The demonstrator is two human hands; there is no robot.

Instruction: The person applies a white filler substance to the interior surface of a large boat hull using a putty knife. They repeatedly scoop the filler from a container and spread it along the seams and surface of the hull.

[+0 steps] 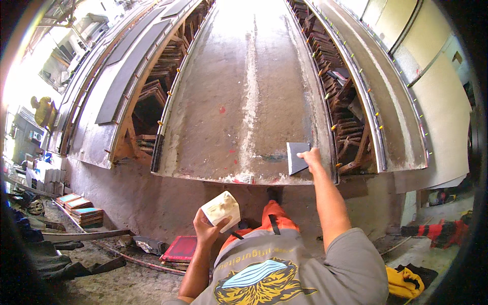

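Note:
My left hand (pixel 206 230) is closed round a cream-coloured open container (pixel 234 209), held tilted in front of my body. Some pale yellowish stuff shows inside it; what it is I cannot tell. Out over the near right corner of a long brown table (pixel 208 122), my right hand (pixel 313 158) grips a flat grey scraper (pixel 295 163) with a pale left edge. The thumb lies on its face. Whether the scraper touches the tabletop is hard to tell. A whitish streak (pixel 250 96) and small red spots mark the table's surface.
Long tables flank mine, with dark grey sheets (pixel 119 86) on the left one and stacked wooden frames (pixel 351 127) underneath. Framed screens (pixel 81 209) and a red frame (pixel 180 249) lie on the floor at left. A yellow cloth (pixel 404 282) is at lower right.

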